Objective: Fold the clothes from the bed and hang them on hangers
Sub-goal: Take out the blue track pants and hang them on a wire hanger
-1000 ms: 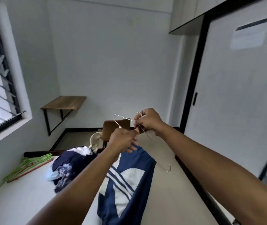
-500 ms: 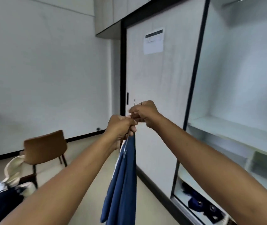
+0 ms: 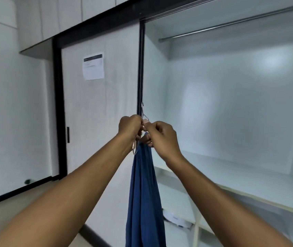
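Garment (image 3: 144,193): plain dark-blue fabric, smooth, hanging in long folds off a thin wire hanger (image 3: 143,111) held up before the open wardrobe (image 3: 231,104). Left hand (image 3: 130,126) curled round the wire, right hand (image 3: 161,134) pinching its neck. Paper sheet (image 3: 93,65) on the door (image 3: 103,122), print too blurred to read.

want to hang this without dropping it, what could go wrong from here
The blue garment hangs bunched and narrow from the wire hanger, so it may slide off when lifted. The rail sits high above the left hand and right hand, and both grip close under the hook, so hooking it on could miss.
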### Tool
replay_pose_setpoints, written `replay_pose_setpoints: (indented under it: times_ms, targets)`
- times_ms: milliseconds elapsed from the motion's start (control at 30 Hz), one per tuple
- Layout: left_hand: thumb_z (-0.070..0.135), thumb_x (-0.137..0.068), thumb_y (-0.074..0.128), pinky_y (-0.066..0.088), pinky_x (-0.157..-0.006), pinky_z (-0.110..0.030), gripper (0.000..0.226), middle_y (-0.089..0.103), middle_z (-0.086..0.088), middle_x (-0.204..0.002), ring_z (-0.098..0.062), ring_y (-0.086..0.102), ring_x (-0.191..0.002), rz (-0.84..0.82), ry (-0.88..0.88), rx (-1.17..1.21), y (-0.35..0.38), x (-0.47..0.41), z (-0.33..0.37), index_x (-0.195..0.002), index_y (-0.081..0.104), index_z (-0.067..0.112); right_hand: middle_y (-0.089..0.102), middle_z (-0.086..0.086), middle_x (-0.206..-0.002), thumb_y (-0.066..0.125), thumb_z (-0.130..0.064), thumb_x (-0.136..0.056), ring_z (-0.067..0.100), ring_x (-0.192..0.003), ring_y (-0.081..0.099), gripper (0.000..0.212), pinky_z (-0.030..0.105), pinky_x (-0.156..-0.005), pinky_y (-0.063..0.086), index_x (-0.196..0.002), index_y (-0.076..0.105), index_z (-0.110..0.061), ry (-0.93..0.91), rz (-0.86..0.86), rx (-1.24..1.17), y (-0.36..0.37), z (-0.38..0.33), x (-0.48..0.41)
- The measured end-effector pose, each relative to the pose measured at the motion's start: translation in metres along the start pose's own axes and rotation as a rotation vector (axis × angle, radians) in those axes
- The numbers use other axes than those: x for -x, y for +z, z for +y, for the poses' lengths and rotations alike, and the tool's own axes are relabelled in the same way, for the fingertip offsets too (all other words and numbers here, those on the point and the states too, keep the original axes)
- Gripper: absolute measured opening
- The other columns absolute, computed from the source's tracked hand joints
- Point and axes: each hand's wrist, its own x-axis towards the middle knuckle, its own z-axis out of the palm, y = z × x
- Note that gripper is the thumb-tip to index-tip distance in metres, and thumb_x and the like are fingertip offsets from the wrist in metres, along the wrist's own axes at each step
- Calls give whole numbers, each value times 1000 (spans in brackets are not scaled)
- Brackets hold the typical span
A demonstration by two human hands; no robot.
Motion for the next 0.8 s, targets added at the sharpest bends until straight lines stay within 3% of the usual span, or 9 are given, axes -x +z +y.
replay_pose_setpoints:
  times_ms: [133, 233, 300, 400, 467, 533, 600, 700, 800]
  targets:
    - [0, -86, 43, 42, -46, -20, 25, 61, -8, -69, -20, 54, -45, -123, -42, 110, 53, -27, 12, -97, 66, 0, 74, 2, -71, 59, -60, -96, 17, -72, 72, 58, 43, -79, 58, -74, 72, -9, -87, 87, 187, -31, -4, -5]
    - [4, -94, 35, 55, -69, -33, 27, 68, -14, -88, -30, 65, -71, -260, -56, 153, 107, -54, 25, -95, 62, 0, 64, 1, -60, 62, -59, -95, 17, -58, 57, 61, 36, -63, 47, -67, 62, -5, -141, 225, 263, -59, -11, -30]
    - [1, -95, 33, 57, -80, -36, 27, 66, -16, -86, -31, 65, -74, -317, -35, 134, 137, -67, 35, -82, 57, 0, 55, 4, -57, 60, -62, -96, 19, -56, 50, 65, 35, -61, 41, -68, 55, -4, -168, 283, 335, -73, -14, -47]
    - [-6, -87, 33, 39, -44, -15, 31, 44, -6, -54, -17, 45, -35, -469, -16, 182, 162, -78, 46, -60, 37, 7, 55, -2, -56, 53, -58, -102, 13, -56, 51, 62, 33, -61, 41, -66, 54, -8, -160, 359, 412, -89, -17, -69]
    - [-5, -88, 34, 31, -36, -12, 31, 43, -4, -50, -13, 40, -32, -566, 0, 177, 180, -91, 49, -60, 39, 8, 52, -10, -50, 53, -43, -105, 7, -52, 48, 55, 29, -59, 37, -58, 52, -14, -133, 421, 435, -100, -16, -89]
    - [-1, -92, 36, 33, -36, -15, 23, 53, -8, -63, -18, 44, -40, -614, 14, 178, 197, -104, 59, -74, 49, 5, 56, -9, -51, 54, -30, -101, 5, -48, 45, 47, 28, -56, 36, -60, 57, -7, -91, 454, 464, -113, -20, -106]
    - [4, -95, 35, 32, -38, -17, 19, 50, -11, -73, -19, 41, -35, -685, -1, 185, 215, -120, 72, -84, 49, 5, 62, -4, -54, 54, -22, -96, 4, -42, 43, 40, 21, -50, 34, -62, 61, -1, -37, 466, 498, -121, -30, -125]
    - [7, -97, 31, 32, -34, -17, 25, 43, -7, -63, -16, 35, -24, -767, -11, 206, 236, -136, 93, -75, 43, 8, 64, 0, -52, 54, -18, -94, 3, -37, 44, 40, 15, -42, 31, -58, 62, -3, 28, 503, 563, -134, -48, -152]
    - [17, -105, 31, 47, -51, -27, 34, 53, -6, -54, -18, 51, -41, -839, 35, 210, 256, -150, 118, -80, 52, 7, 53, 7, -59, 53, -18, -93, 19, -50, 44, 34, 24, -52, 34, -68, 57, 6, 21, 650, 669, -149, -61, -183]
